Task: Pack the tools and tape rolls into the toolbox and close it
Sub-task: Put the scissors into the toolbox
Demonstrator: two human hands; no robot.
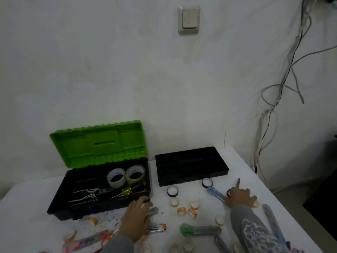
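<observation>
The black toolbox stands open at the left with its green lid upright. Two clear tape rolls, pliers and a yellow-handled screwdriver lie inside. My left hand rests flat by the box's front right corner, fingers over a grey cutter. My right hand curls over what look like scissors, whose grey blade pokes out beyond the fingers. A blue screwdriver lies at that hand's left. Two black tape rolls sit below the tray.
A black divided tray lies right of the toolbox. Several small orange-printed tape rolls are scattered on the white table. A green cutter, an orange-tipped tool and grey tools lie near the front. Cables hang at the right wall.
</observation>
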